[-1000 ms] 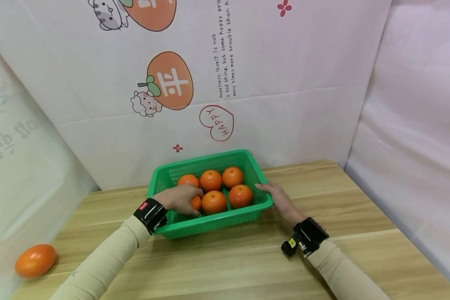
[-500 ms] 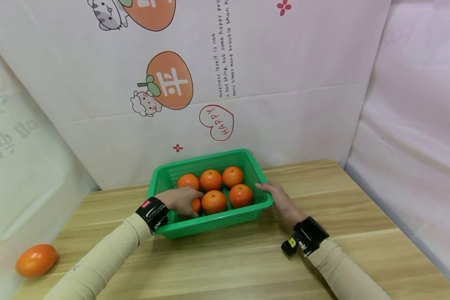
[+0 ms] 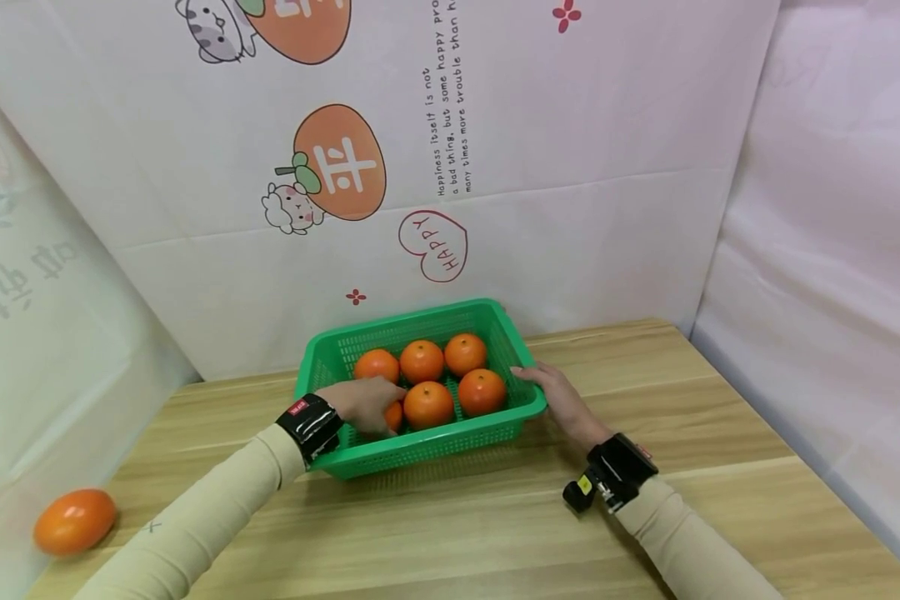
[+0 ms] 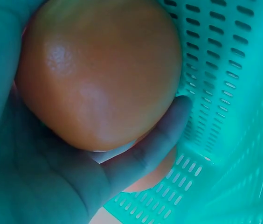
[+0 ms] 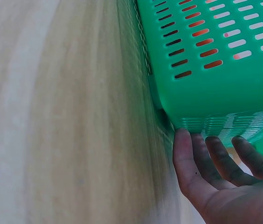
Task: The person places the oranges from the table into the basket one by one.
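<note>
A green plastic basket (image 3: 450, 442) with slotted walls stands on the wooden table near the back wall, and several oranges lie inside it in two rows. My left hand (image 3: 362, 403) reaches in over the near left corner. It holds the front left orange (image 4: 103, 70), with the palm on one side and a finger bent under it; part of that fruit is hidden in the head view. At the basket's right end, my right hand (image 3: 558, 402) grips the rim, thumb on top. Its fingers (image 5: 184, 158) press against the slotted outer wall in the right wrist view.
A single orange (image 3: 75, 522) sits on the table's left edge, beside the left forearm. White printed cloth (image 3: 570, 233) rises behind the basket, and more white cloth hangs along both sides. The wooden table (image 3: 480, 525) extends in front of the basket.
My left hand has shifted very slightly around the front left orange, and its wrist has turned a little. The basket, the other oranges and my right hand have stayed in place.
</note>
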Motion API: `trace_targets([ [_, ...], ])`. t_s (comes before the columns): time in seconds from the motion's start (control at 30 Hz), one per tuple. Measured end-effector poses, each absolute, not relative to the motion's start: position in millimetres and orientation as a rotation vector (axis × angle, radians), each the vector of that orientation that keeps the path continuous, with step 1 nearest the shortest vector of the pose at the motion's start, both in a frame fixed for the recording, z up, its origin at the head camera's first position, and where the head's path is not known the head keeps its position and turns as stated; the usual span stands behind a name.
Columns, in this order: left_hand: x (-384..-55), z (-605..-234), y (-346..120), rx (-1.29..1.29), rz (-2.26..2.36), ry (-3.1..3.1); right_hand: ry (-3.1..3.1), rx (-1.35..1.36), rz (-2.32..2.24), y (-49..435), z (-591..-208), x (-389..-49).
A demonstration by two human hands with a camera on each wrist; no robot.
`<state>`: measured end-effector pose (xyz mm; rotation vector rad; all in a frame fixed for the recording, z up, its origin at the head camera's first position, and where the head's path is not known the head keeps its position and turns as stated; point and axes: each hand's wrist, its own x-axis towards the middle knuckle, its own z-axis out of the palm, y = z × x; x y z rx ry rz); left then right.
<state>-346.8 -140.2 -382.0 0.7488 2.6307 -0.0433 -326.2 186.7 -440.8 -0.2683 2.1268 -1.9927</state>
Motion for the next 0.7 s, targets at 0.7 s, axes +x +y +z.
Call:
trace_targets([
  [0.7,-346.5,-376.7,-141.2,0.741,-0.058,2.595,2.1,-0.264,-2.007,187.4,-441.2,-326.1],
])
